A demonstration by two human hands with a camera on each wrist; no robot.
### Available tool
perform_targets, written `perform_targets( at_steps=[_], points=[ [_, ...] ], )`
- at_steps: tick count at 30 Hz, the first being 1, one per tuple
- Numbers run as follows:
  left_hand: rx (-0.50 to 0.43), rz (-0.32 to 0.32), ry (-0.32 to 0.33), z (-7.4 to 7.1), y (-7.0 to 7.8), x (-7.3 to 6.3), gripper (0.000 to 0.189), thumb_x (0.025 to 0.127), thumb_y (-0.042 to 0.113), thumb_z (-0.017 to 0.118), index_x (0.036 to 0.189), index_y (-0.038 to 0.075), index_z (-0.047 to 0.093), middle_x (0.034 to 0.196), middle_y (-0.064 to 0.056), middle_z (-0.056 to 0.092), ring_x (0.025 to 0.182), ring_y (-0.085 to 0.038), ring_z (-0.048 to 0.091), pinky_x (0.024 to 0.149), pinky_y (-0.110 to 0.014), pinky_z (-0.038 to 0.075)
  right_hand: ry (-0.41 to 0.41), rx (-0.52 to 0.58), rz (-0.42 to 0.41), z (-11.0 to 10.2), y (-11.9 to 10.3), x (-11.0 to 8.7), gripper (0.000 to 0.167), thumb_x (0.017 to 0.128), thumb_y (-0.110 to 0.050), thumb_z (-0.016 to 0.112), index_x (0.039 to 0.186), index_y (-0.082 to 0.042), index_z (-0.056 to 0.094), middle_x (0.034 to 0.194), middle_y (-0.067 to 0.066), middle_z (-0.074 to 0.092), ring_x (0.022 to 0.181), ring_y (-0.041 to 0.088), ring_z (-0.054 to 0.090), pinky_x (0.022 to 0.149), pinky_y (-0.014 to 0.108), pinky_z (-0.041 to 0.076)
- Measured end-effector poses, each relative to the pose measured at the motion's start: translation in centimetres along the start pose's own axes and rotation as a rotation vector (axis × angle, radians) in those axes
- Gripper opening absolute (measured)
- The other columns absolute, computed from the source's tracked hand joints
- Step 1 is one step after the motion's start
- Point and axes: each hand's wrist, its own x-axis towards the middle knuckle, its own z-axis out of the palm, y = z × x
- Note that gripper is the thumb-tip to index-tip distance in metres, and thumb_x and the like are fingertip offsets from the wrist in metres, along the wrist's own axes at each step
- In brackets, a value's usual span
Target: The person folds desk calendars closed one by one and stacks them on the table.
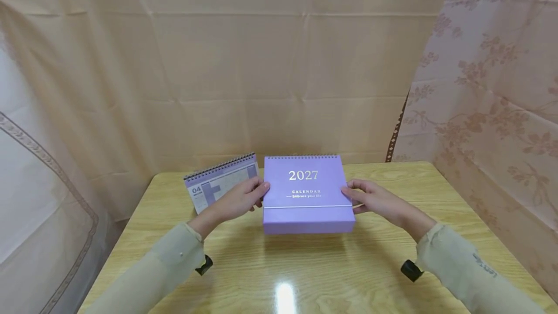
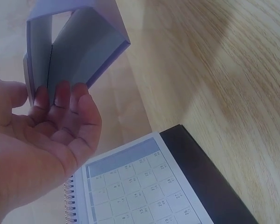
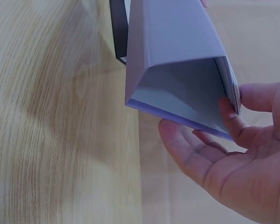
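Note:
A purple desk calendar (image 1: 307, 214) marked 2027 is held up between both hands, its cover toward the head camera. My left hand (image 1: 244, 196) grips its left side, thumb on the front and fingers behind. On the opposite side my right hand (image 1: 370, 200) pinches the edge the same way. From the side, the right wrist view shows the hollow folded stand of the purple calendar (image 3: 182, 37), with fingers under and inside it. Behind my left hand stands a second desk calendar (image 1: 222, 183), showing a month page marked 04; its dark base shows in the left wrist view.
The wooden table (image 1: 340, 275) lies under both arms. A beige curtain (image 1: 244, 62) hangs behind the table's back edge, and a floral curtain (image 1: 492, 110) hangs at the right. Dark wrist cameras hang below both sleeves.

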Motion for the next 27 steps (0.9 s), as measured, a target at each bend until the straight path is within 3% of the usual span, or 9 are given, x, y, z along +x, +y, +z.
perform_targets(
  at_steps=[9,14,18,27],
  points=[
    [0.017,0.000,-0.004,-0.02,-0.09,0.07,0.032,0.111,0.038,0.041,0.109,0.010,0.058,0.098,-0.005,0.064,0.096,-0.034,0.062,0.083,-0.053,0.053,-0.028,0.060,-0.002,-0.18,0.09,0.09,0.051,0.108,-0.030,0.052,0.136,0.012,0.046,0.118,0.016,0.067,0.107,0.025,0.067,0.093,0.042,0.055],
    [0.023,0.003,-0.004,0.00,-0.14,0.42,0.034,0.110,0.038,0.042,0.109,0.009,0.058,0.097,-0.005,0.065,0.095,-0.034,0.064,0.079,-0.046,0.054,-0.046,0.123,0.005,-0.17,0.23,-0.01,0.060,0.108,-0.027,0.051,0.150,0.013,0.033,0.120,0.015,0.067,0.101,0.021,0.068,0.094,0.039,0.055],
    [0.020,0.007,-0.004,0.08,-0.13,0.59,0.033,0.110,0.037,0.043,0.109,0.008,0.059,0.096,-0.004,0.066,0.095,-0.036,0.064,0.077,-0.044,0.054,-0.057,0.155,0.020,-0.08,0.29,-0.10,0.066,0.108,-0.027,0.051,0.157,0.006,0.021,0.125,0.017,0.065,0.104,0.023,0.068,0.093,0.043,0.055],
    [0.037,0.009,-0.014,0.32,0.03,0.66,0.035,0.111,0.037,0.041,0.112,0.006,0.058,0.098,-0.005,0.065,0.090,-0.030,0.066,0.079,-0.050,0.055,-0.057,0.151,0.048,0.07,0.25,-0.22,0.068,0.108,-0.032,0.052,0.158,0.003,0.023,0.117,0.016,0.065,0.101,0.027,0.064,0.085,0.047,0.057]
  ],
)
